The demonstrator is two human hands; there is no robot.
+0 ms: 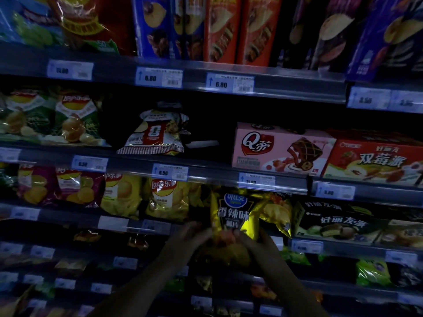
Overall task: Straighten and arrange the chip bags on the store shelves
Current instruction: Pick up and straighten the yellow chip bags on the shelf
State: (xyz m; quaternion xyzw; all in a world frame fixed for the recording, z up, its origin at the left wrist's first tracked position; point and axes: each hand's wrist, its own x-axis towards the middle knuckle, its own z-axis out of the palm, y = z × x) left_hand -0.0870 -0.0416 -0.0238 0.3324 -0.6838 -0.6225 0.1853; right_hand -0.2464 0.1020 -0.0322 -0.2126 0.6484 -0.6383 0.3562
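A yellow and black chip bag (235,213) stands upright at the front of the third shelf down, just right of centre. My left hand (191,235) grips its lower left corner and my right hand (256,242) grips its lower right side. Another yellow bag (278,213) leans behind it on the right. Left of it stand yellow Lay's bags (164,197) and purple-red Lay's bags (68,188). One shelf up, a white and red chip bag (155,133) lies tilted alone in a dark gap, and green Lay's bags (57,115) stand at the far left.
A pink cake box (281,149) and a red pie box (373,159) fill the right of the second shelf. Dark pie boxes (338,223) sit right of the held bag. Tall chip boxes (224,28) line the top shelf. Price rails (169,172) edge each shelf; dim lower shelves hold small packets.
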